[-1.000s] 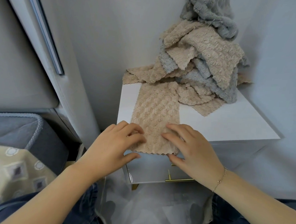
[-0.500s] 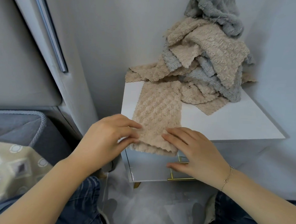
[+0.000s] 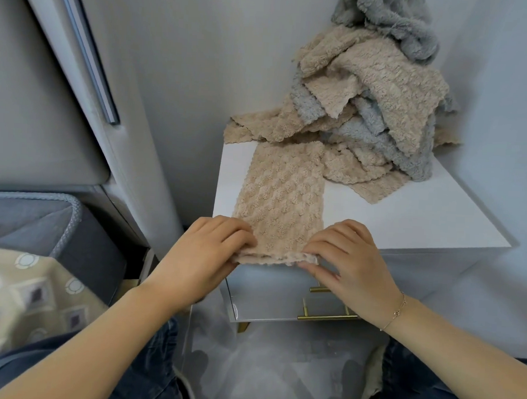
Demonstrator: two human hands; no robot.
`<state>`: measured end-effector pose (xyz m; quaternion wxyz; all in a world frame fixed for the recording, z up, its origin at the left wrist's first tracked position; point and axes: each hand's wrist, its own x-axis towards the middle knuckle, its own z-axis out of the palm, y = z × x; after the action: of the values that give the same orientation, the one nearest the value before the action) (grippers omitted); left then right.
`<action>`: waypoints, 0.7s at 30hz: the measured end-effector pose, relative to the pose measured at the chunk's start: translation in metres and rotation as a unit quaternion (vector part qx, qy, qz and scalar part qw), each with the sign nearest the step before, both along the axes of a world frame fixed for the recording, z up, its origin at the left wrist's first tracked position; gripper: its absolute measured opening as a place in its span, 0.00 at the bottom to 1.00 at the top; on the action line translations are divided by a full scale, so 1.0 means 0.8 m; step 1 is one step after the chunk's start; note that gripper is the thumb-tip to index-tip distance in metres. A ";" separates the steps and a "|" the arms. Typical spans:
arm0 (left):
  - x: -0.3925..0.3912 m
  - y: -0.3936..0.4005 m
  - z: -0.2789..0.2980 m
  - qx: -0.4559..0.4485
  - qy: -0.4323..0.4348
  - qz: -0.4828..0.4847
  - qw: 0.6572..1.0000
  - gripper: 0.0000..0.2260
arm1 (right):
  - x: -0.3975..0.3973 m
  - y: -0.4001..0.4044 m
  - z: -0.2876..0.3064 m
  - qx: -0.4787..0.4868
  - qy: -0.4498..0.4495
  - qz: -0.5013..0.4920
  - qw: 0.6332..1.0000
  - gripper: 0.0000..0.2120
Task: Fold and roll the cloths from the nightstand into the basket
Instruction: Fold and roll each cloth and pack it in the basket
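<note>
A beige textured cloth (image 3: 281,194), folded into a long strip, lies on the white nightstand (image 3: 407,219) with its near end at the front edge. My left hand (image 3: 204,254) pinches the left corner of that end and my right hand (image 3: 344,258) pinches the right corner. The near end is curled over into a small first roll between my fingers. Behind the strip, a heap of beige and grey cloths (image 3: 380,107) rises in the back corner. A grey basket (image 3: 56,228) with a rope rim sits low on the left.
Walls close in behind and to the right of the nightstand. A grey padded headboard panel (image 3: 78,98) stands on the left. A patterned beige fabric (image 3: 22,293) lies over my left knee area. Gold drawer handles (image 3: 326,317) show below the nightstand top.
The near end of the strip hung flat over the edge; my fingers have curled it up and over into the start of a roll. Both hands shifted slightly outward to its corners.
</note>
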<state>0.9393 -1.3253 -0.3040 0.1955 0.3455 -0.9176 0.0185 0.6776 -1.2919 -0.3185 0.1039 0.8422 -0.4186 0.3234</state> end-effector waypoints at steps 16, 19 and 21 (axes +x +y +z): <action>-0.024 -0.029 0.031 0.395 0.255 0.189 0.862 0.06 | 0.005 -0.010 0.011 0.147 -0.136 -0.151 0.968 0.19; -0.034 -0.021 0.022 0.306 0.269 0.222 0.886 0.11 | 0.003 -0.013 0.021 0.091 -0.094 -0.168 0.977 0.15; -0.035 -0.015 0.024 0.200 0.238 0.176 0.934 0.11 | 0.002 -0.015 0.028 0.064 -0.076 -0.122 0.988 0.10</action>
<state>0.9111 -1.3373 -0.2846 0.3287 0.5278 -0.7535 -0.2137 0.6795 -1.3035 -0.2962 0.0563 0.7628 -0.5452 0.3433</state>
